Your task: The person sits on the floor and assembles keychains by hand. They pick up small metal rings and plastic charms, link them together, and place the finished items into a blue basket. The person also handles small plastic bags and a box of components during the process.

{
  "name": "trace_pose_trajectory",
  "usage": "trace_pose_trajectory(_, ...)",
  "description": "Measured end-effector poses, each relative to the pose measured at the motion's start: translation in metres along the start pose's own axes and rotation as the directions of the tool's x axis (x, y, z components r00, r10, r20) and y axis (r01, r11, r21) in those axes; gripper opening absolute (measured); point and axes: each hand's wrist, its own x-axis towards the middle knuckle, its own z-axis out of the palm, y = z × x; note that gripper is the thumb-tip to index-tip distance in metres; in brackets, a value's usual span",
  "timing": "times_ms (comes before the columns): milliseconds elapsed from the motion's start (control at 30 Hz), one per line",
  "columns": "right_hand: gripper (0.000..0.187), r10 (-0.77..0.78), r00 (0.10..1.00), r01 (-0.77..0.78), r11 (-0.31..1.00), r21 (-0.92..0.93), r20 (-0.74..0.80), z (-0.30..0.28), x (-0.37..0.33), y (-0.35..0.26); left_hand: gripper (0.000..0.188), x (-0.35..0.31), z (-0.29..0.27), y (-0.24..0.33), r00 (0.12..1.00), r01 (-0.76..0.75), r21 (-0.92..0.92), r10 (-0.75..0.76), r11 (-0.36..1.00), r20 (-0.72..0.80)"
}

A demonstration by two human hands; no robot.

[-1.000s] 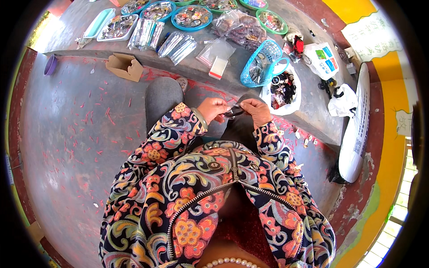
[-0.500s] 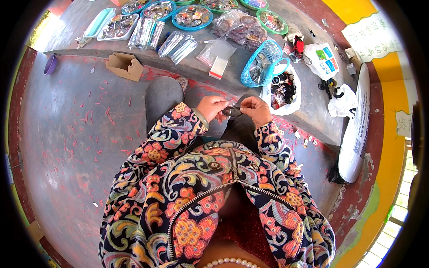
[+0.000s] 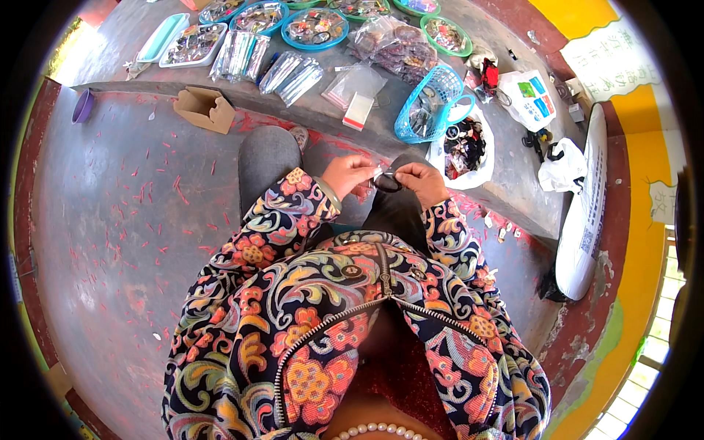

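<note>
Above my lap, a small dark ring-shaped band is held between my two hands. My left hand pinches one side of it, and a whitish bit shows at those fingertips. On the opposite side, my right hand has thumb and forefinger closed on the band. The band is too small to tell whether it is a hair tie or a bracelet. Nearest to my right hand is a white bag full of dark and coloured small pieces, with a blue plastic basket beside it.
A raised concrete ledge runs ahead of me. On it are round baskets such as a blue one, wrapped packets and a bag of brown items. An open cardboard box stands on the floor, left of my knee.
The band has turned, so its ring opening shows more plainly, and it sits slightly further right. My right hand has shifted a little to the right; the left has hardly moved.
</note>
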Motion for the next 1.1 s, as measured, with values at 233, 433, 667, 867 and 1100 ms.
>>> trace_pose_trajectory(233,0.011,0.04,0.995,-0.008,0.946,0.323,-0.093,0.013,-0.003,0.0,0.017,0.002,-0.001,-0.002,0.999,0.029,-0.385,-0.042,0.922,-0.027)
trace_pose_trajectory(433,0.012,0.044,0.999,-0.039,0.938,0.345,-0.007,0.015,-0.004,-0.001,0.012,0.005,-0.002,-0.007,0.999,-0.014,-0.29,0.003,0.957,-0.037)
trace_pose_trajectory(667,0.013,0.046,0.999,-0.036,0.92,0.39,-0.015,0.019,-0.004,0.0,0.012,0.001,0.0,-0.004,1.0,0.002,-0.148,-0.002,0.989,0.003)
trace_pose_trajectory(867,0.009,0.061,0.996,-0.025,0.908,0.419,-0.071,0.021,-0.004,0.002,0.017,0.003,0.001,-0.005,0.996,-0.013,-0.264,0.036,0.964,0.083)
trace_pose_trajectory(1100,0.007,-0.011,0.996,0.038,0.945,0.325,-0.084,0.027,-0.005,-0.002,0.021,0.004,0.0,-0.007,0.991,-0.022,-0.305,0.062,0.952,0.12)
